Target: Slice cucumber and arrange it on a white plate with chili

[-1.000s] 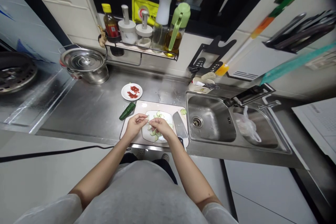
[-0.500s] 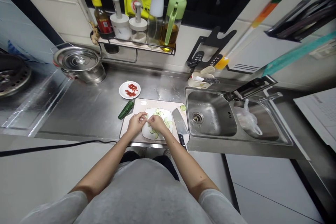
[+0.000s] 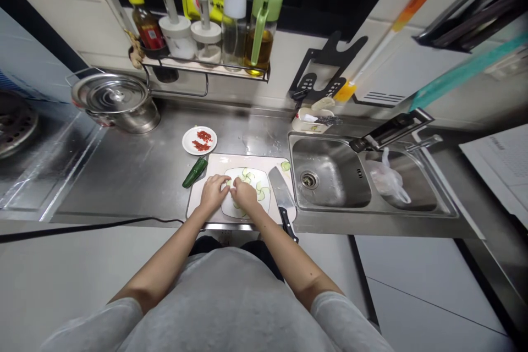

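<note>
Cucumber slices (image 3: 262,191), thin and green-edged, lie in curved clusters on a white plate (image 3: 264,177) atop a cutting board (image 3: 223,160), where a person works with two bare hands. The left hand (image 3: 212,191), fingers curled, frames a pale slice (image 3: 229,182) near its fingertips over the plate's left side; whether it pinches the slice or merely touches it cannot be told. The right hand (image 3: 245,196), fingers bunched, faces it close by, its own fingertips too hidden to show a grip. Such slices look feather-light and pliable, probably wet and slippery, and likely to tear under a hard squeeze; the darker rind edge seems the best spot for a gentle pinch. A knife (image 3: 281,187) lies at the board's right side, below a round slice (image 3: 285,166), while a dark green cucumber piece (image 3: 195,172) rests at the left.
</note>
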Demonstrator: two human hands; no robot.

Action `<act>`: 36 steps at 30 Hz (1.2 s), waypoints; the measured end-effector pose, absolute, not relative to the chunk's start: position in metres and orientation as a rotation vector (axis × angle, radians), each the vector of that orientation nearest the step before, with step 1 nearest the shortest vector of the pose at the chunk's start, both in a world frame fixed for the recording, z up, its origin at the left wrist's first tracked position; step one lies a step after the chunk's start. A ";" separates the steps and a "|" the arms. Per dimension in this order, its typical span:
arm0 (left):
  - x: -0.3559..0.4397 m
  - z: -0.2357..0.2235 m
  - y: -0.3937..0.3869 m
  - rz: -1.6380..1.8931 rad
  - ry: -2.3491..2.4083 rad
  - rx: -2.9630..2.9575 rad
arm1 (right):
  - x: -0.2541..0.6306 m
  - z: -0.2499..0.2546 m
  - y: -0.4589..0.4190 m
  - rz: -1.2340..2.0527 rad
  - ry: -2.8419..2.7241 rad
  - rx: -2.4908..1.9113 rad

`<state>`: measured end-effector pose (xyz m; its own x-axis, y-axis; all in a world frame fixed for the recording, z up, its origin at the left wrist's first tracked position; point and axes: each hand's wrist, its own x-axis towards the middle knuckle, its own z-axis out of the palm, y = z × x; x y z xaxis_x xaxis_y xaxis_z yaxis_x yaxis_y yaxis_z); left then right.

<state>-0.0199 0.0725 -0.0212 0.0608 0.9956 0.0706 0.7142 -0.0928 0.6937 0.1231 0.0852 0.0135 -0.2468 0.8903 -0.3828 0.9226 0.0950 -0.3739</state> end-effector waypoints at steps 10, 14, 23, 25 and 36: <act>-0.025 -0.022 0.070 0.726 1.737 1.911 | 0.134 0.012 0.074 -0.753 2.363 1.804; -0.025 -0.024 0.070 0.726 1.749 1.898 | 0.131 0.010 0.072 -0.734 2.392 1.770; -0.025 -0.022 0.069 0.700 1.775 1.926 | 0.130 0.006 0.070 -0.781 2.375 1.768; -0.024 -0.022 0.069 0.696 1.783 1.932 | 0.130 0.006 0.070 -0.780 2.377 1.774; -0.024 -0.023 0.068 0.690 1.795 1.938 | 0.129 0.010 0.069 -0.811 2.353 1.777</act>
<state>-0.0241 0.0676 -0.0228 0.0489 0.9955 0.0809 0.7932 -0.0879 0.6026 0.1293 0.0694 0.0097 -0.3224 0.8707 -0.3714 0.9147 0.1856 -0.3589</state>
